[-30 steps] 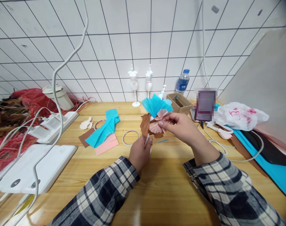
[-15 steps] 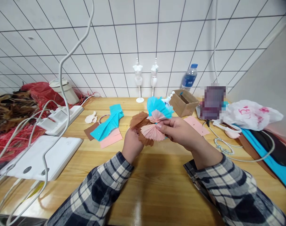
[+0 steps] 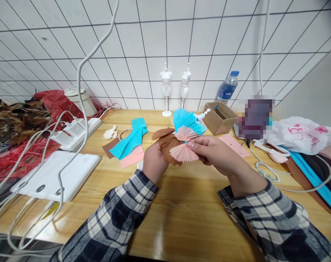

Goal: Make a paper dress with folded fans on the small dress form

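Note:
A small white doll mannequin (image 3: 205,114) lies tilted behind pleated crepe paper, its neck poking out at the upper right. A white round edge (image 3: 140,165), like its base, shows beside my left hand (image 3: 155,163). That hand is closed around the mannequin's lower part, against brown pleated paper (image 3: 168,143); its fingertips are hidden. My right hand (image 3: 210,151) pinches the gathered middle of a pink pleated paper bow (image 3: 183,153) between thumb and fingers. Behind the bow fans out blue pleated paper (image 3: 186,120).
Two white mannequins (image 3: 166,89) stand by the tiled wall. Blue paper (image 3: 131,140) lies left; a cardboard box (image 3: 220,123), water bottle (image 3: 228,87) and pink sheet (image 3: 235,145) lie right. A power strip (image 3: 80,134) and cables edge the left side.
The view has shifted, so the surroundings sit further right. The pink bow has turned a little to face me more, and a white round edge now shows beside my left hand.

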`<state>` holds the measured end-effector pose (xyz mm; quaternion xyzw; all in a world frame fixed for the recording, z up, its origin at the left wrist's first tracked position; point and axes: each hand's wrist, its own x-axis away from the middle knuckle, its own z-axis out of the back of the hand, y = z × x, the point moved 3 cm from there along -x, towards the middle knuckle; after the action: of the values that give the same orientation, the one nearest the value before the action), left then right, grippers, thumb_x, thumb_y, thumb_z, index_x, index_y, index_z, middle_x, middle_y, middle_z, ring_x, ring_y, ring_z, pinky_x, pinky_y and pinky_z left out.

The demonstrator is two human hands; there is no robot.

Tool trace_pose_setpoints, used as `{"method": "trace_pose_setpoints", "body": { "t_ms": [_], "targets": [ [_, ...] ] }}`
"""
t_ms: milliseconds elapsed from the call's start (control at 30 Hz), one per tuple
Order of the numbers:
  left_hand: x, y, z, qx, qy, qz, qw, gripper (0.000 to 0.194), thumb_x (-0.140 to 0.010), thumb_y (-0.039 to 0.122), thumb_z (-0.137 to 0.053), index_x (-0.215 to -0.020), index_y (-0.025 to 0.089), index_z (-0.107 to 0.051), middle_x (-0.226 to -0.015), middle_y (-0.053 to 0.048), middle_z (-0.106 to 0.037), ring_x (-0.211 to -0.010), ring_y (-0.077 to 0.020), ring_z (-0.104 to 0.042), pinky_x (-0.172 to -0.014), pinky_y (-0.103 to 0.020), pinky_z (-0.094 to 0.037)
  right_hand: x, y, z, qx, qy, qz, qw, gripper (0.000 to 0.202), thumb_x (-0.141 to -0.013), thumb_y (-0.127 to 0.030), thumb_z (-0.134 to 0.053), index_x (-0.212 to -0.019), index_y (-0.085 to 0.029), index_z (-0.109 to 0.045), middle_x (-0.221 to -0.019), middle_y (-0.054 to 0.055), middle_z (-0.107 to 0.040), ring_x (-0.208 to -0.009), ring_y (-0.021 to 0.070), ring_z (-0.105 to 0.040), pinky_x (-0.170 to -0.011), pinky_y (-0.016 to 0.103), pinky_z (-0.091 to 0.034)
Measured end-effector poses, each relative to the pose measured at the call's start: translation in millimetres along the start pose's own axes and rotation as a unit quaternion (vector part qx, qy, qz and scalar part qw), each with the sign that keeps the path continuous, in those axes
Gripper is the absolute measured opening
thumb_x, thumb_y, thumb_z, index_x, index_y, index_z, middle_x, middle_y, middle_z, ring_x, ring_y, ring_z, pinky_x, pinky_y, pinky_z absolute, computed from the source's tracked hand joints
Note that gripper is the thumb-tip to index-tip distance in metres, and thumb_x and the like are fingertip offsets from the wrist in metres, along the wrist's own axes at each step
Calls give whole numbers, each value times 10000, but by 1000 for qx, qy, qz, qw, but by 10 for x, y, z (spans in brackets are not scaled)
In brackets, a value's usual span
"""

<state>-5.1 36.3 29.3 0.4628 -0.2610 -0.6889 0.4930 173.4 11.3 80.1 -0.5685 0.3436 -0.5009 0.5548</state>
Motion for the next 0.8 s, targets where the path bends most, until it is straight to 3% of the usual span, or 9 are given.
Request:
{"method": "trace_pose_setpoints", "body": {
  "t_ms": [300,467,800],
  "targets": [
    [25,46,-5,-20,13,-23,999,319,-809,334,-691,-1116,251,-713,-1086,-22,-750,-986,-256,-694,-829,-347,-549,-12,33,55,-42,-5,-19,999,361,-722,-464,-690,-601,-183,-499,-510,-65,-373,-440,52,-282,-411,208,-157],
    [31,90,-1,1,12,-45,999,348,-821,296,-682,-1166,259,-693,-1146,-11,-731,-1047,-237,-677,-915,-339,-529,-5,18,59,-77,-35,-23,996,328,-732,-407,-667,-583,-183,-481,-507,-61,-379,-439,53,-271,-404,206,-143],
    [-3,75,-52,77,-6,8,997,370,-802,292,-669,-1159,198,-686,-1132,-48,-734,-1043,-253,-673,-899,-354,-536,75,-52,166,-69,-63,-5,996,363,-760,-460,-696,-626,-177,-512,-516,-67,-382,-434,49,-288,-392,188,-173]
  ]
}}
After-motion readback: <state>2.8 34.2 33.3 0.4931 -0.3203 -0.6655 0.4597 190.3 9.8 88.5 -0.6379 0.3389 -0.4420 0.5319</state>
